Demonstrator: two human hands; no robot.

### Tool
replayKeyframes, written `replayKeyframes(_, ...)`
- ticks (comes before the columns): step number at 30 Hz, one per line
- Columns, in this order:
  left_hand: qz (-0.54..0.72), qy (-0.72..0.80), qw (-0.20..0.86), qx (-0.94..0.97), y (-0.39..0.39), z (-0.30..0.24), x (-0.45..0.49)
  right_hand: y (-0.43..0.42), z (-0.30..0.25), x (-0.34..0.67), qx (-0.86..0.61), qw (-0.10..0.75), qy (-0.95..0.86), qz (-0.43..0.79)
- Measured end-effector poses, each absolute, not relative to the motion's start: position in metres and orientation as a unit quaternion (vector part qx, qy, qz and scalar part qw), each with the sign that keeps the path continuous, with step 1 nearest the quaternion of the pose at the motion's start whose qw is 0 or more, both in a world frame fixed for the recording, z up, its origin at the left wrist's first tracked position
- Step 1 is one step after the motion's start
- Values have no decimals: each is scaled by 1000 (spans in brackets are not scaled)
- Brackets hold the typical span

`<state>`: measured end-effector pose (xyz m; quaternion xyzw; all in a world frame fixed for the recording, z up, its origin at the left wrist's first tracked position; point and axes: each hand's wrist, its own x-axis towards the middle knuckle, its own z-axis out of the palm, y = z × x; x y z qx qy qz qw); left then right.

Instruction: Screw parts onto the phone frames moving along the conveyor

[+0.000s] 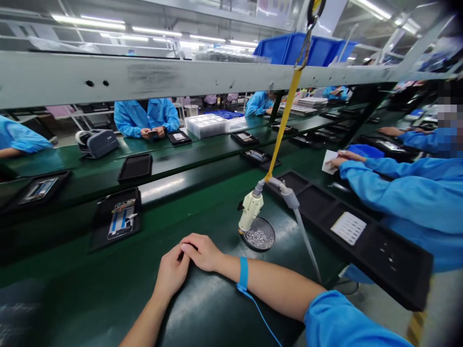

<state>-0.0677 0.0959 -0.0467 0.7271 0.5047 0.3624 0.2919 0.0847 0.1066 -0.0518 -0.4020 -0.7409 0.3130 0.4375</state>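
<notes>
On the left, a phone is lying face up in a black tray on the green belt, though the angle makes its exact state hard to judge. The left hand is resting on the belt, its fingers tucked under the right hand, so I cannot tell how they are set. The right hand is lying across it, fingers relaxed and pinching nothing, with a blue wrist strap circling the wrist. Just ahead of the hands, a cream screwdriver is hanging from a yellow strap, its tip sitting at the edge of a round mesh dish of screws. Further right, a long black tray is holding a white card, and a co-worker's blue sleeve is reaching toward a sheet of paper — the fingers are touching it.
</notes>
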Motion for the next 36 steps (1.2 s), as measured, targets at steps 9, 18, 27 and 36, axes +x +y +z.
replayKeyframes(9, 355, 514, 277, 730, 97, -44, -67, 107, -51, 85, -398, 438, -741, 317)
replayKeyframes(18, 356, 514, 266, 734, 97, -45, -68, 107, -48, 85, -396, 432, -746, 315)
replayKeyframes(27, 358, 511, 263, 736, 99, -48, -70, 107, -46, 85, -398, 429, -748, 313)
replayKeyframes(36, 342, 527, 259, 734, 102, -48, -71, 109, -47, 84, -411, 416, -755, 297)
